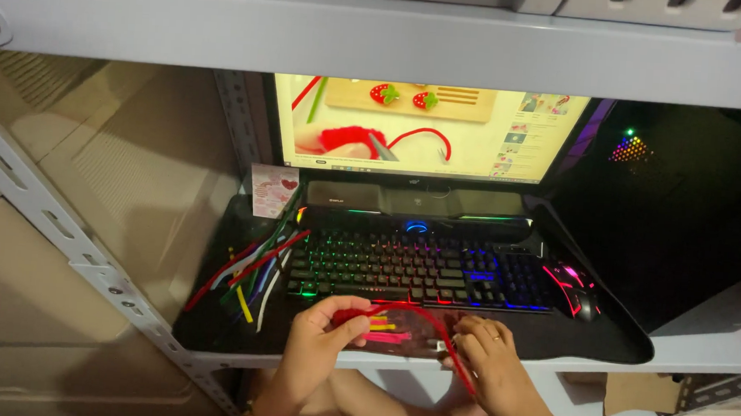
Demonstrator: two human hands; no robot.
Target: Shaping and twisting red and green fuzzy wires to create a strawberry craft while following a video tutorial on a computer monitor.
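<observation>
A red pipe cleaner (420, 315) arcs between both hands above the bench (551, 339); left hand (322, 333) fingers pinch its coiled end; right hand (485, 361) fingers seemingly pinch its other end.

The monitor (431, 130) lost its top behind the shelf beam (381, 37). What the right hand (486, 352) pinched stayed hidden under its fingers. The computer case (679, 201) sat too dark to make out.
</observation>
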